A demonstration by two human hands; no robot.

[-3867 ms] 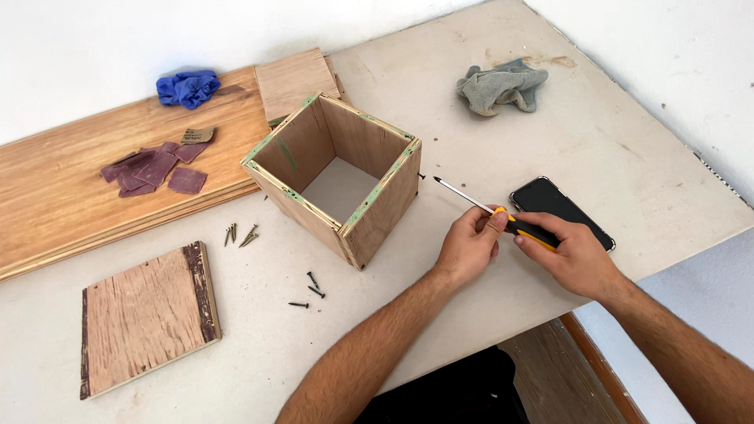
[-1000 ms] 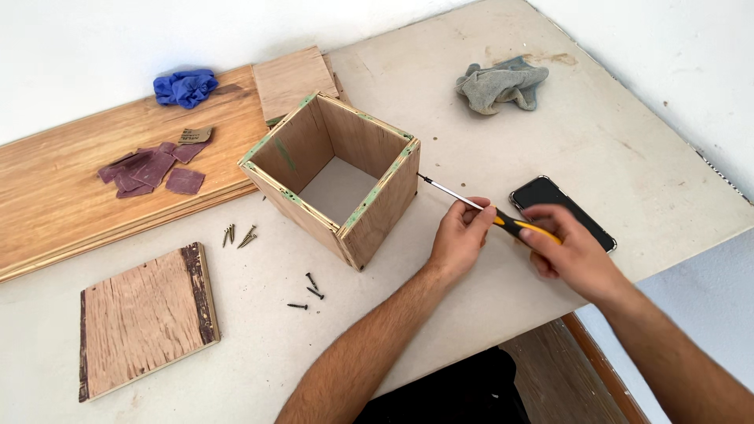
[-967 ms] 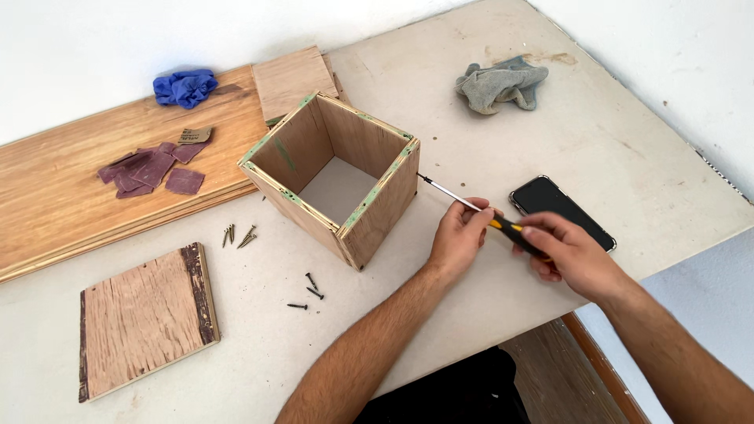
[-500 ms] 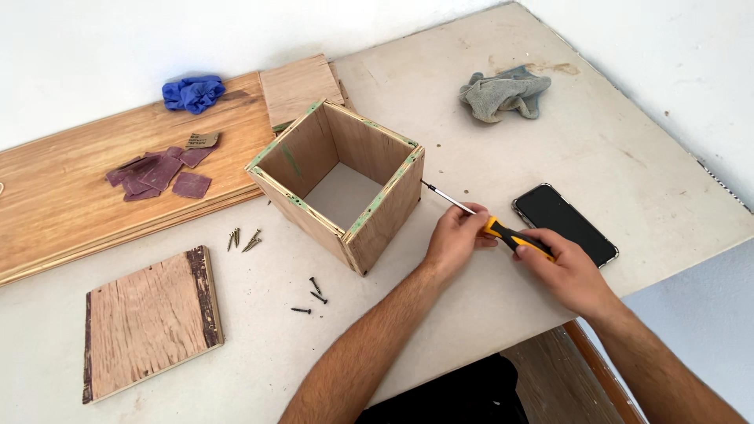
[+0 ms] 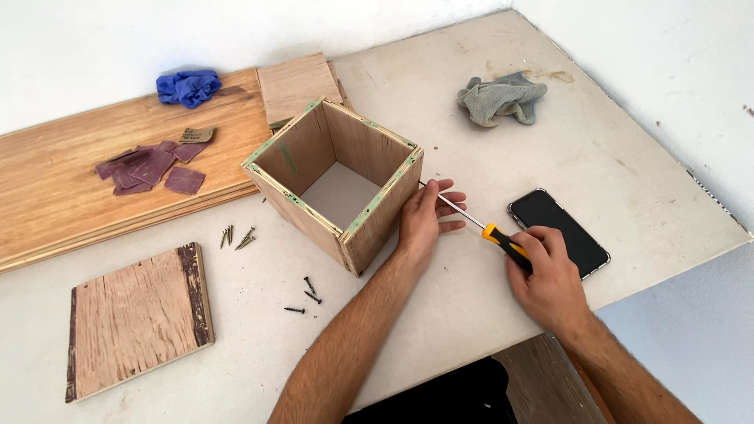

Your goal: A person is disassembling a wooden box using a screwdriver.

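Observation:
An open-topped square wooden box (image 5: 334,180) with green-edged rims stands on the white table (image 5: 471,314). My left hand (image 5: 424,220) rests flat against the box's right side wall, fingers spread around the metal shaft of a screwdriver (image 5: 471,224). My right hand (image 5: 546,275) grips the screwdriver's yellow and black handle, with the tip aimed at the box wall. Whether a screw sits at the tip is hidden by my fingers.
Loose screws (image 5: 306,290) and more screws (image 5: 237,235) lie left of my arm. A square wood panel (image 5: 137,318) lies front left. A long board (image 5: 118,180) holds purple sandpaper scraps (image 5: 153,165) and a blue glove (image 5: 188,85). A black phone (image 5: 558,232) and grey rag (image 5: 500,98) lie right.
My left hand moved from the screwdriver shaft up against the box's side wall. The screwdriver tip came closer to the box, and the right hand followed.

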